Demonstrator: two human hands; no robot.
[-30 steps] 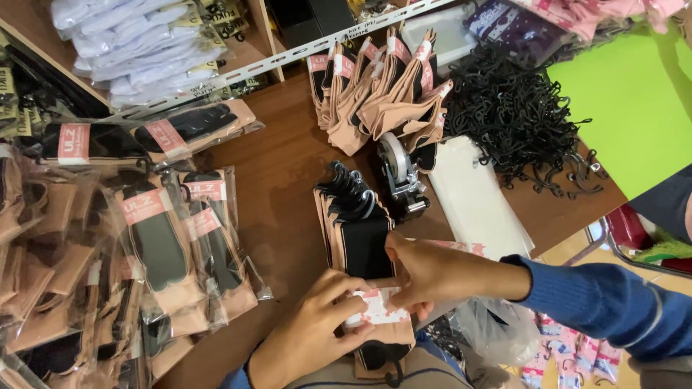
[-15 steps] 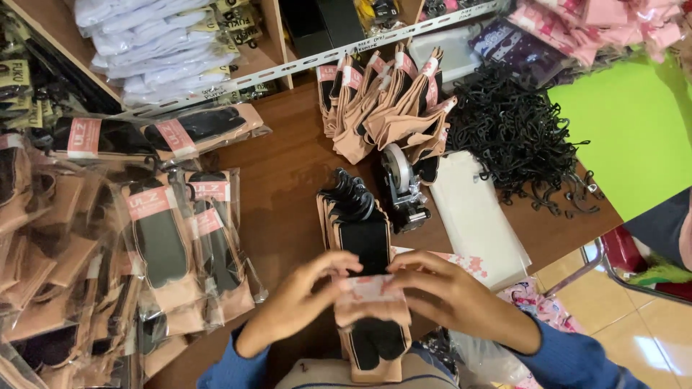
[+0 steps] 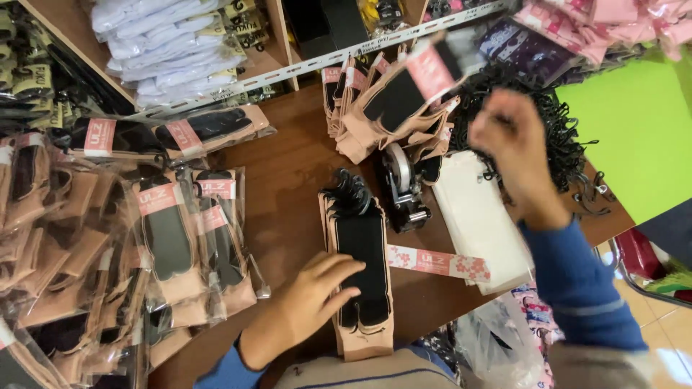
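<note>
A stack of tan-and-black socks with black hooks at its top lies on the brown table. My left hand rests flat on the stack's left side, fingers spread. My right hand is raised and blurred over the table's right side. Just left of it, a banded tan-and-black sock pair with a pink label is in the air above a pile of similar pairs; whether the fingers still touch it is unclear. A pink flowered label strip lies right of the stack.
A tape dispenser stands behind the stack, next to a white pile of bags. A heap of black hooks lies at the back right, by a green sheet. Bagged socks cover the left. Shelves hold white socks.
Both hands were together on a labelled pair over the stack. My right hand has swung up and right, and the pair has moved toward the back pile. My left hand stays on the stack.
</note>
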